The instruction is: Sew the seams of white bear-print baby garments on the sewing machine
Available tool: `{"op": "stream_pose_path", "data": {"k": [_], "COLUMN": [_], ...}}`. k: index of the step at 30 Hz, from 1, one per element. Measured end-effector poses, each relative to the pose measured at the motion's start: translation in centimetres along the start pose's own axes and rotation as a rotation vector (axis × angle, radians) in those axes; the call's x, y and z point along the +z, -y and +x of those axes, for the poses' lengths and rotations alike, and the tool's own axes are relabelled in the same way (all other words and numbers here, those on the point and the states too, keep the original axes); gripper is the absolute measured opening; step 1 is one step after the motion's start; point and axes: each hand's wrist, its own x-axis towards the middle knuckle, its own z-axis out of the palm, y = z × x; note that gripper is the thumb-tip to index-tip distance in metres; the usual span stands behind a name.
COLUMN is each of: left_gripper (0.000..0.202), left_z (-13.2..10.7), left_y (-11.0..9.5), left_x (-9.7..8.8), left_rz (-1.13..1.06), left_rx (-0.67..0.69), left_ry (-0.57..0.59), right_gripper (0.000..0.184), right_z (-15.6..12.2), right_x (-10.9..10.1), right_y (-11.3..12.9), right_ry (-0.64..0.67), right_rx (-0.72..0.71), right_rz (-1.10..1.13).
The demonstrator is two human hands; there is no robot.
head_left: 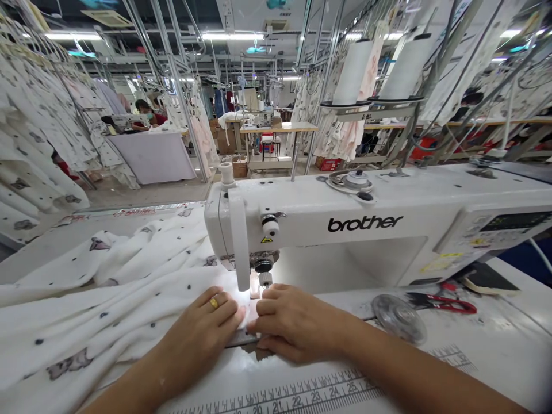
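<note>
A white Brother sewing machine [371, 224] stands across the table. White printed fabric [86, 322] spreads over the left side and runs under the needle area [264, 280]. My left hand [207, 328], with a gold ring, lies flat on the fabric just left of the presser foot, fingers stretched out. My right hand [293, 325] sits just right of the foot, fingers curled and pressed on the fabric edge. The two hands almost touch under the machine's lamp.
Red-handled thread snips [444, 303] and a round metal disc [399, 317] lie to the right on the table. A ruler scale [302, 397] runs along the front edge. Thread cones [353, 72] stand behind the machine. Hanging garments [38, 132] and another worker [144, 112] are far left.
</note>
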Motion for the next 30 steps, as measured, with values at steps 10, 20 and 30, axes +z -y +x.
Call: {"op": "stream_pose_path", "data": {"k": [10,20,30], "left_gripper": [0.028,0.032,0.035], "left_z": [0.5,0.7,-1.1], "left_y": [0.3,-0.1,0.0], "left_x": [-0.9,-0.6,0.0], "left_rz": [-0.071,-0.029,-0.022], "left_rx": [0.068,0.066,0.048], "left_ry": [-0.05,-0.082,0.0], "right_gripper": [0.018,0.02,0.022], "right_z": [0.0,-0.1,0.2], "right_x": [-0.1,0.1,0.6], "right_y": [-0.1,-0.5,0.5], "right_ry": [-0.023,-0.027,-0.06], "right_rx": [-0.004,-0.029,0.057], "right_rz": [0.05,0.019,0.129]}}
